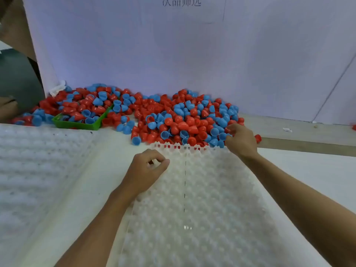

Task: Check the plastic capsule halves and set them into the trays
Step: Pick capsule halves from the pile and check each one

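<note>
Head view: right fingers (230, 130) curled among capsule halves (185, 120).

Red and blue capsule halves (179, 120), white dimpled tray (208, 199), green bin (77, 124).

Head camera looks forward and down, close over the tray (202, 189).

A pale lavender backboard (192, 54) stands behind the white table (308, 170).
</note>
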